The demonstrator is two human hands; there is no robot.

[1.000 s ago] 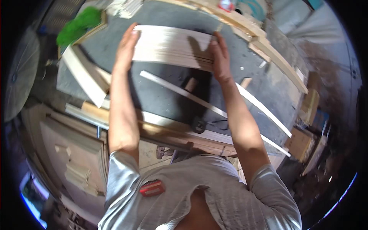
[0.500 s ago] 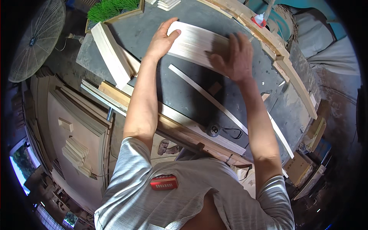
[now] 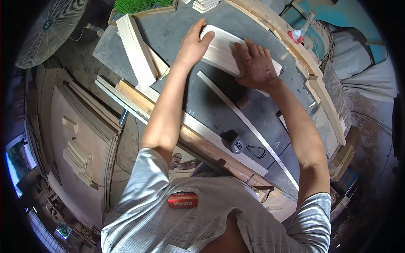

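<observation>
A row of thin, pale wooden strips (image 3: 223,48) lies side by side on the dark table in front of me, with uneven ends. My left hand (image 3: 195,45) grips the left end of the row, thumb over the top and fingers at the far side. Flat on the strips toward their right end rests my right hand (image 3: 258,67), fingers spread and pointing away from me. Nearer to me, a single long narrow strip (image 3: 247,124) lies slantwise. Beside it is a grey tape measure (image 3: 238,146) with a black wrist loop.
Thick pale boards (image 3: 137,52) lie at the table's left, near a tray of green artificial grass (image 3: 141,5). More strips (image 3: 206,5) sit at the far edge. A wooden rail (image 3: 327,99) borders the right side. Large panels (image 3: 80,147) and a fan (image 3: 52,29) stand left.
My right hand, blurred above the strips before, now lies on them with its fingers spread. My left hand keeps its hold on the left end. The whole view has shifted slightly.
</observation>
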